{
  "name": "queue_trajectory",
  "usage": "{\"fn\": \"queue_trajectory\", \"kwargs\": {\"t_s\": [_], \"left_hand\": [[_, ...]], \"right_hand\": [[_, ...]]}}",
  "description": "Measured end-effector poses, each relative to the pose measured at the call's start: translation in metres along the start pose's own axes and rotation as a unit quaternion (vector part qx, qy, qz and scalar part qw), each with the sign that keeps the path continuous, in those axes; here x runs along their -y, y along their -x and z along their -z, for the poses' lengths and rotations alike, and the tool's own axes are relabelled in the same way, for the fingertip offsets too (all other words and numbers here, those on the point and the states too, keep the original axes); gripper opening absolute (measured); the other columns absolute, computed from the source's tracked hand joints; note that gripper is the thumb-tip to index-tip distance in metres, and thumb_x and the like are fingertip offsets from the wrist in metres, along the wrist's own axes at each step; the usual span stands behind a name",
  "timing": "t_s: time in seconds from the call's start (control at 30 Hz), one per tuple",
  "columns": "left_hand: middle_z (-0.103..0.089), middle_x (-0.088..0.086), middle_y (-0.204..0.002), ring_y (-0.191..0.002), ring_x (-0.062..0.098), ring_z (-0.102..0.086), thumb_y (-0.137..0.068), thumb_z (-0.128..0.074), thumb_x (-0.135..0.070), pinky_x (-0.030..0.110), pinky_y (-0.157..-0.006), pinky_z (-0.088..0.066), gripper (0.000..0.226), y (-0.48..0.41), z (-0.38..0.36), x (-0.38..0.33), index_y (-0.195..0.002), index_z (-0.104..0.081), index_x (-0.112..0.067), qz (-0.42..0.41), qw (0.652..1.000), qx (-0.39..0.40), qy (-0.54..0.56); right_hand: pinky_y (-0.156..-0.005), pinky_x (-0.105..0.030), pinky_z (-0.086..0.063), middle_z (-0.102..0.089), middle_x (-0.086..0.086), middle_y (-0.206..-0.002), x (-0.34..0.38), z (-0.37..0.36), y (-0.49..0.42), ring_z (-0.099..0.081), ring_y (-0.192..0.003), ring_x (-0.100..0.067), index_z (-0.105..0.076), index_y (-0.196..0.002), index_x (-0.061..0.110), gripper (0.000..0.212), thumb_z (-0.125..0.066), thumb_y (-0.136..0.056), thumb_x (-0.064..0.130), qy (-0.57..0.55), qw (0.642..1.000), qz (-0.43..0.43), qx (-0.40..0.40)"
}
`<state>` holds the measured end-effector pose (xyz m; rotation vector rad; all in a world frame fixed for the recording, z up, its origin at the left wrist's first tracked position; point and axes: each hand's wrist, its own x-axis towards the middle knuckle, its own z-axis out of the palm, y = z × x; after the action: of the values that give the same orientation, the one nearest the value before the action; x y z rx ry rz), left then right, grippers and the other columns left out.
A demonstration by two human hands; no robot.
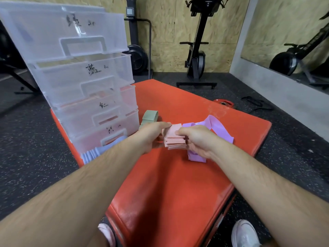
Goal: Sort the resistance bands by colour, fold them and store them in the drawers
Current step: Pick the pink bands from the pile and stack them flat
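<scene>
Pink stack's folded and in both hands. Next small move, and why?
Probably pass the pink stack to the right hand, freeing the left hand to open one of the drawers. Both hands grip the folded stack over the red mat, and the drawers stand close on the left. Which drawer takes pink I cannot tell.

Glossy red vinyl pad (170, 175), translucent plastic drawers (83, 82), matt pink bands (173, 138) — speckled rubber floor (32, 139), rough chipboard wall (169, 32)

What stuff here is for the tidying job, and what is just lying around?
For the job: pink bands, held by left hand and right hand; green bands; purple bands; blue bands; drawers.
Just lying about: red weight plate; black strap on the floor; exercise machine.
</scene>
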<state>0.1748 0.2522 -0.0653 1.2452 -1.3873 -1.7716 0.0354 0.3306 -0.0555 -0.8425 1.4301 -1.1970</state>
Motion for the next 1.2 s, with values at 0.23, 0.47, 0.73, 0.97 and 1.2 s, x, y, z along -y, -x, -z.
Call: {"fn": "queue_trajectory", "kwargs": {"t_s": [0.23,0.47,0.73,0.97,1.2], "left_hand": [[-0.071,0.009,-0.110,-0.090,0.024,-0.067,-0.076,-0.074,-0.023,0.036,-0.075,-0.050,0.036,-0.027,0.004,-0.013,-0.110,-0.063,-0.022,-0.098,0.993,-0.056,-0.018],[-0.066,-0.004,-0.101,-0.094,0.015,-0.065,-0.082,-0.073,-0.026,0.030,-0.080,-0.053,0.027,-0.048,0.011,0.002,-0.107,-0.063,-0.022,-0.121,0.951,-0.099,-0.265],[-0.062,-0.006,-0.094,-0.089,0.012,-0.057,-0.091,-0.055,-0.018,0.021,-0.072,-0.041,0.020,-0.043,0.010,0.010,-0.108,-0.067,-0.019,-0.182,0.861,-0.103,-0.463],[-0.065,-0.001,-0.102,-0.093,0.017,-0.062,-0.092,-0.056,-0.019,0.024,-0.073,-0.045,0.017,-0.036,0.014,0.005,-0.108,-0.064,-0.018,-0.224,0.875,-0.118,-0.412],[-0.062,-0.001,-0.120,-0.114,0.020,-0.057,-0.092,-0.058,-0.030,0.036,-0.093,-0.049,0.026,-0.046,0.028,0.011,-0.115,-0.066,-0.021,-0.235,0.823,-0.122,-0.503]], "right_hand": [[-0.087,-0.054,-0.055,-0.069,-0.021,-0.088,0.010,-0.014,-0.039,-0.067,-0.083,-0.033,-0.067,-0.090,0.003,0.008,-0.061,-0.086,0.003,0.021,0.997,0.037,-0.065],[-0.084,-0.046,-0.058,-0.073,-0.007,-0.085,-0.027,-0.027,-0.091,-0.071,-0.087,-0.027,-0.069,-0.077,0.014,0.005,-0.066,-0.079,0.011,0.071,0.993,0.025,-0.092],[-0.069,-0.045,-0.062,-0.067,-0.009,-0.101,-0.034,-0.035,-0.091,-0.071,-0.090,-0.029,-0.052,-0.118,0.016,0.058,-0.070,-0.063,0.023,0.106,0.984,-0.025,-0.138],[-0.065,-0.040,-0.062,-0.054,-0.008,-0.132,-0.027,-0.035,-0.087,-0.070,-0.093,-0.024,-0.039,-0.129,0.046,0.073,-0.054,-0.081,-0.007,-0.041,0.994,0.063,-0.084],[-0.087,-0.048,-0.060,-0.071,-0.006,-0.117,-0.051,-0.045,-0.108,-0.072,-0.099,-0.024,-0.060,-0.108,0.038,0.037,-0.051,-0.083,0.011,0.079,0.995,0.017,-0.053]]}}
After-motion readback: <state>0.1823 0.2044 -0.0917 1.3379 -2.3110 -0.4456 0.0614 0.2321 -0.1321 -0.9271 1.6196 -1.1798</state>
